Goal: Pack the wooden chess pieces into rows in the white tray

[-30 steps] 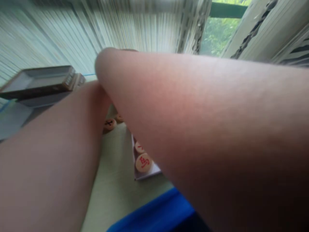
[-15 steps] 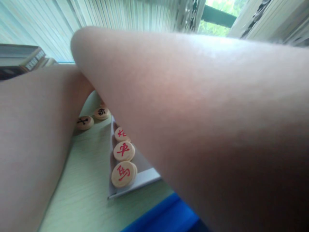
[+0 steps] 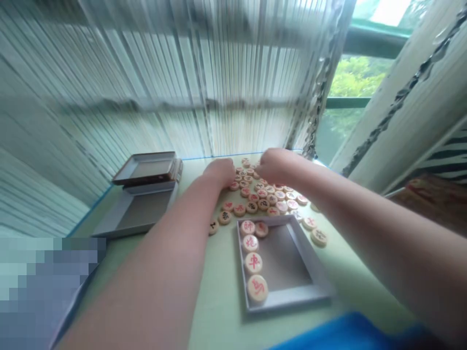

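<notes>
My left hand (image 3: pixel 221 172) is at the left edge of a spread of round wooden Chinese chess pieces (image 3: pixel 261 194), fingers curled in and closed. Across from it, at the far right of the spread, my right hand (image 3: pixel 272 164) is also closed, its fingertips turned away. Whatever either hand holds is hidden. The pieces bear red or black characters. Nearer to me, between my forearms, lies a shallow grey-white box (image 3: pixel 288 297). Several red-marked pieces (image 3: pixel 253 263) form a column along its left wall, and one more piece (image 3: pixel 261 229) lies beside the top one.
At the left, a shallow tray (image 3: pixel 144 167) rests over an open box (image 3: pixel 142 211). A blue object (image 3: pixel 346 333) is at the front edge. String curtains (image 3: pixel 204 82) hang behind the light green table (image 3: pixel 219 296), with a window (image 3: pixel 353 78) at the right.
The view has pulled back and widened. My forearms, which crossed close before the camera, now reach forward apart, and both hands have come into view among the pieces.
</notes>
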Demonstrator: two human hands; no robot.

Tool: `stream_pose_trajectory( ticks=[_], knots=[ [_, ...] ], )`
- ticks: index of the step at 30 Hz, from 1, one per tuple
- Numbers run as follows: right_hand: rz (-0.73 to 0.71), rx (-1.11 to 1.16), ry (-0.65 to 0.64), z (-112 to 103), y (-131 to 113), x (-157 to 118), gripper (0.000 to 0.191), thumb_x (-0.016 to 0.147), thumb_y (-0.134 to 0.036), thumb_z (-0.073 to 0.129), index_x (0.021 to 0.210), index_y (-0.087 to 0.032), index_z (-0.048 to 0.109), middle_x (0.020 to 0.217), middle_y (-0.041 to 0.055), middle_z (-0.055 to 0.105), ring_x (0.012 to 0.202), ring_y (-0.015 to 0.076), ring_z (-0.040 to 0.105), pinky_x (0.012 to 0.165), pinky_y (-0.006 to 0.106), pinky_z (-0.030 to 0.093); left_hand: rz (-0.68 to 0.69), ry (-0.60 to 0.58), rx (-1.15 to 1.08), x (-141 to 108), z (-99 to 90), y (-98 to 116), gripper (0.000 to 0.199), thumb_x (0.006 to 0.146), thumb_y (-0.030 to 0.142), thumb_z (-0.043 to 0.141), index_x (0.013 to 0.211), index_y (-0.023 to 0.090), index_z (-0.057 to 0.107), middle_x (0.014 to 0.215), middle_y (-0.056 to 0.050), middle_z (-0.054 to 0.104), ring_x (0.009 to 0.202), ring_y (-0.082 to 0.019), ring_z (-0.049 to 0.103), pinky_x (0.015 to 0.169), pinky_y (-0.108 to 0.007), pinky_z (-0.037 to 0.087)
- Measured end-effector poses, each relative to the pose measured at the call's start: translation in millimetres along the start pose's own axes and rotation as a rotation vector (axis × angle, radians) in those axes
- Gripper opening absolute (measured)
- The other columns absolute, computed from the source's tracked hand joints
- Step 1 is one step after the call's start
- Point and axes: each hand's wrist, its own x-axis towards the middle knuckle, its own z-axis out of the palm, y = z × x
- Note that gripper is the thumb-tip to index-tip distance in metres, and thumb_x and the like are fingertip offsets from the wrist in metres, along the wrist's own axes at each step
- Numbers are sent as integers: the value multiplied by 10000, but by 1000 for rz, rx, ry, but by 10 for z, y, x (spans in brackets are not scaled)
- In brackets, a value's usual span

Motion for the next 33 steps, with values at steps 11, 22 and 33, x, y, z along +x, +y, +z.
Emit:
stream_pose_trajectory(
  ticks=[11,22,33],
  knots=[
    [199,-83,48,-49,744,-424,336,749,-329,470,957,-154,666,914,106,674,825,215,611,699,289,436,-6,-4,-36,-122,-82,20,404,884,329,280,1050,106,573,1055,-162,633,1003,-259,581,821,-345,439],
    [131,44,-77,-53,573,-463,282,745,-367,501,917,-218,667,852,79,685,774,215,618,638,287,422,-28,29,-53,-138,-63,-24,405,890,363,268,982,134,589,988,-153,654,944,-244,605,786,-335,434],
    [-84,109,162,165,636,-303,414,835,-405,441,1134,-166,601,1304,119,480,1202,230,411,1014,347,294,-7,64,-59,-91,-29,-65,361,895,261,278,987,125,599,1020,-179,638,965,-240,597,821,-344,420]
  ],
)
